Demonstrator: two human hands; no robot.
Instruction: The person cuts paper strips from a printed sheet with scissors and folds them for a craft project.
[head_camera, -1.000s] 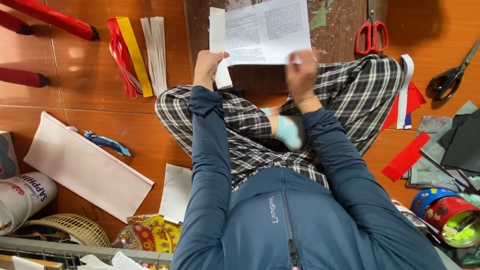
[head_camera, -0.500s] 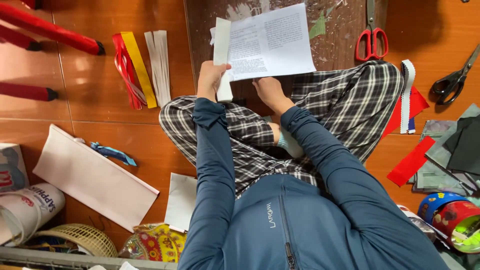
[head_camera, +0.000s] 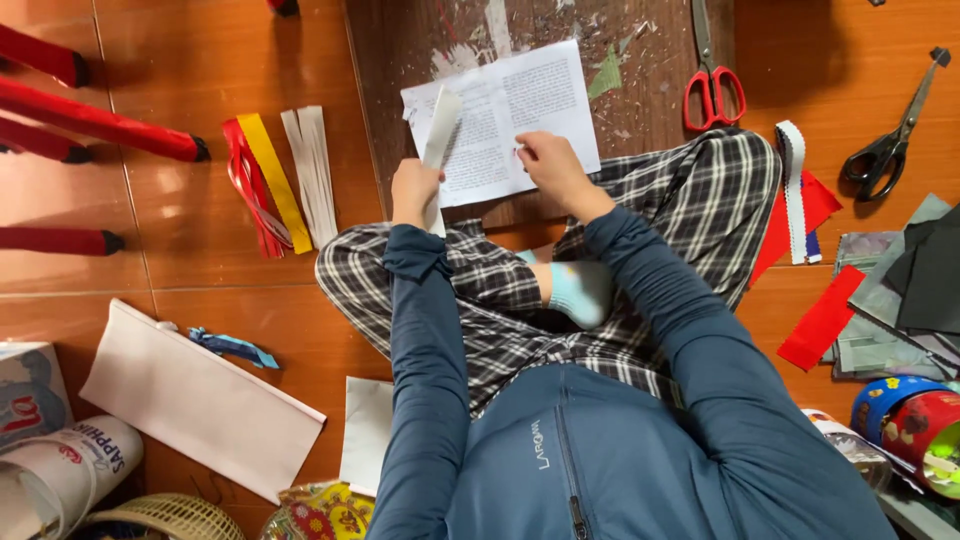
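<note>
White paper strip gripped upright by closed left hand, at left edge of printed sheet. Sheet pressed by right hand, fingers curled; red scissors right of sheet.

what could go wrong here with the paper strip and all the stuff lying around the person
1. The left hand holds a narrow white paper strip upright by its lower end; so thin, it may bend or tear.
2. The right hand presses the printed sheet, which overhangs the scarred wooden board; it may slip or crease.
3. Red-handled scissors lie close by the knee, so a shifting leg might knock them.
</note>
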